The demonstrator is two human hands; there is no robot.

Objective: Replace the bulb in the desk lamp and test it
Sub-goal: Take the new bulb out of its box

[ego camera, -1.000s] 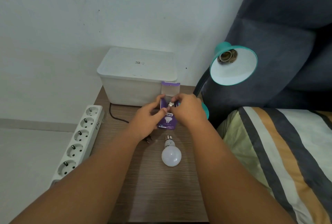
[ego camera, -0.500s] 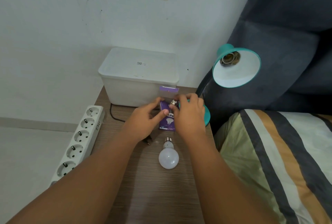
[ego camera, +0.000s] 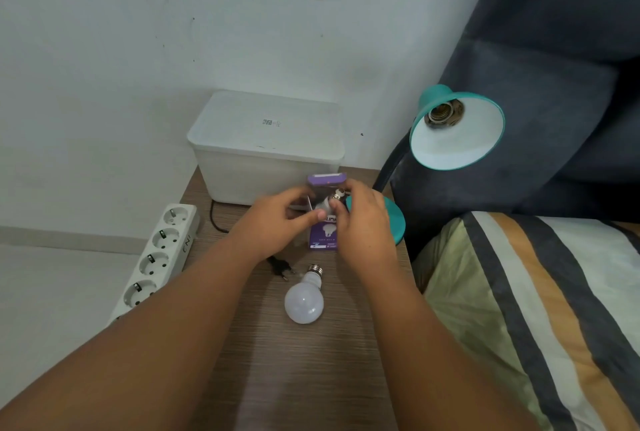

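Note:
A purple bulb box (ego camera: 323, 236) stands upright on the wooden table (ego camera: 311, 368), top flap open. My left hand (ego camera: 277, 226) grips the box's left side. My right hand (ego camera: 363, 223) pinches the metal base of a new bulb (ego camera: 330, 204), which sticks partly out of the box top. A bare white bulb (ego camera: 304, 301) lies on the table in front of my hands. The teal desk lamp (ego camera: 457, 133) stands at the right, shade tilted toward me, its socket (ego camera: 445, 112) empty.
A white lidded plastic bin (ego camera: 266, 143) stands against the wall behind the box. A white power strip (ego camera: 156, 254) lies at the table's left edge. The lamp's black plug (ego camera: 280, 266) rests unplugged on the table. A striped blanket (ego camera: 536, 309) and dark cushion fill the right.
My right hand has drawn the new bulb further up out of the box; more of its base and neck shows. The box flap has folded back further.

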